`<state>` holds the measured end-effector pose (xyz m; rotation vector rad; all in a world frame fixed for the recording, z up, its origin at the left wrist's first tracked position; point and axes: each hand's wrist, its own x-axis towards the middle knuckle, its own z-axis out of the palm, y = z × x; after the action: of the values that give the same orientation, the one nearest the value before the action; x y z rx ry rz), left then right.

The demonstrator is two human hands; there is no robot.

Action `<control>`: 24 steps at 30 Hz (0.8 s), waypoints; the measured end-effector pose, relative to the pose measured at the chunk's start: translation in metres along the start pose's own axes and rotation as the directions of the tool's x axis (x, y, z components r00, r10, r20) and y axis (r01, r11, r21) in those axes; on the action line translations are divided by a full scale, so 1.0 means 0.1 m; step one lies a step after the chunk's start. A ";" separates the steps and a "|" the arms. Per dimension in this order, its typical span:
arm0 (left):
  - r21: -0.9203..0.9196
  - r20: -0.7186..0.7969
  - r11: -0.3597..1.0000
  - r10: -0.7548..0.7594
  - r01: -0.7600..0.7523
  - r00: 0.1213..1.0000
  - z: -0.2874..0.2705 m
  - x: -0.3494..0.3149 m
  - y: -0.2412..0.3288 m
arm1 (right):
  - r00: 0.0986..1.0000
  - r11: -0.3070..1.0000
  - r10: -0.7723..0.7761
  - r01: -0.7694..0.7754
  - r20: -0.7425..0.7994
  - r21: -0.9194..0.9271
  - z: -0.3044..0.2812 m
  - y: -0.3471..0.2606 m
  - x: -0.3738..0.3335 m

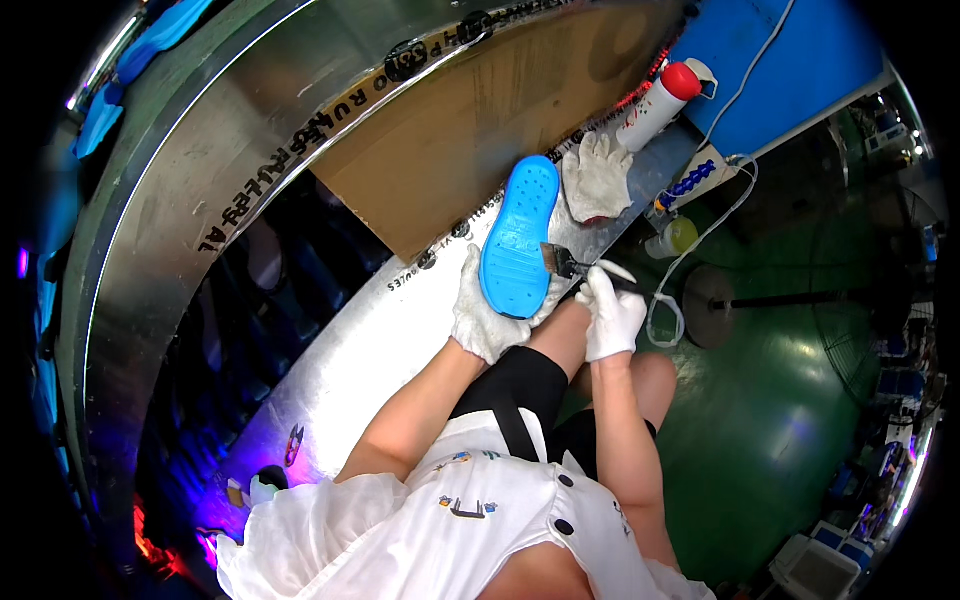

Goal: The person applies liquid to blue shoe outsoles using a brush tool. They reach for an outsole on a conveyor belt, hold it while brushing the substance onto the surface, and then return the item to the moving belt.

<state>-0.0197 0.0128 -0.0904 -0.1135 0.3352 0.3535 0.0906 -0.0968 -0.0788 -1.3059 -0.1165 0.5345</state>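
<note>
A bright blue shoe sole [519, 240] with small holes and ridges lies face up in my gloved left hand [483, 308], whose fingers wrap round its lower end from below. My right hand [612, 313], also in a white glove, is closed round the handle of a paintbrush [562, 260]. The brush's bristles meet or nearly meet the sole's right edge, about midway along. Just right of the sole's upper end rests a loose off-white work glove [597, 178] on the metal bench [345, 335].
A white bottle with a red cap [663, 100] stands beyond the loose glove. Brown cardboard [450, 130] leans behind the bench. Small red-handled snips [294, 445] lie at the lower left. To the right, a white cable [700, 238] hangs near a round stand base [708, 305].
</note>
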 end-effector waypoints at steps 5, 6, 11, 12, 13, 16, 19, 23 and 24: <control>-0.004 0.067 0.999 -0.041 0.041 0.997 0.18 -0.21 -0.20 | 0.946 0.888 -0.304 0.323 0.107 -0.328 0.29 -0.35 0.13; 0.025 0.020 1.000 -0.001 0.001 1.000 0.20 -0.24 -0.25 | 0.918 0.804 -0.381 0.387 0.109 -0.452 0.43 -0.46 0.08; -0.162 0.277 0.987 0.044 0.002 0.960 0.04 -0.28 -0.33 | 0.461 0.128 -0.640 0.853 0.614 -0.506 0.47 -0.59 -0.31; -0.262 0.405 0.964 0.061 0.052 0.912 0.05 -0.30 -0.31 | 0.465 0.171 -0.603 0.869 0.649 -0.463 0.43 -0.65 -0.48; -0.112 0.519 0.994 0.046 0.014 0.853 0.05 -0.34 -0.30 | 0.462 0.172 -0.579 0.874 0.672 -0.454 0.39 -0.72 -0.58; -0.085 0.435 0.995 0.086 -0.054 0.896 -0.09 -0.35 -0.34 | 0.458 0.195 -0.691 0.863 0.559 -0.466 0.32 -0.75 -0.56; -0.182 0.432 0.983 0.057 0.025 0.900 0.07 -0.58 -0.42 | 0.154 -0.122 -0.745 0.925 0.649 -0.359 0.42 -0.78 -0.45; 0.194 0.376 0.945 0.178 -0.265 0.909 0.15 -0.60 -0.45 | 0.511 0.285 -0.679 0.845 0.527 -0.452 0.44 -0.80 -0.65; 0.121 0.346 0.977 0.123 -0.174 0.930 0.20 -0.67 -0.43 | 0.658 0.434 -0.607 0.744 0.445 -0.508 0.40 -0.82 -0.62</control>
<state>-0.0570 -0.0455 -0.0467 0.1214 0.0294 0.4891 0.0466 -0.1015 0.0228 -1.7327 -1.0679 -0.1400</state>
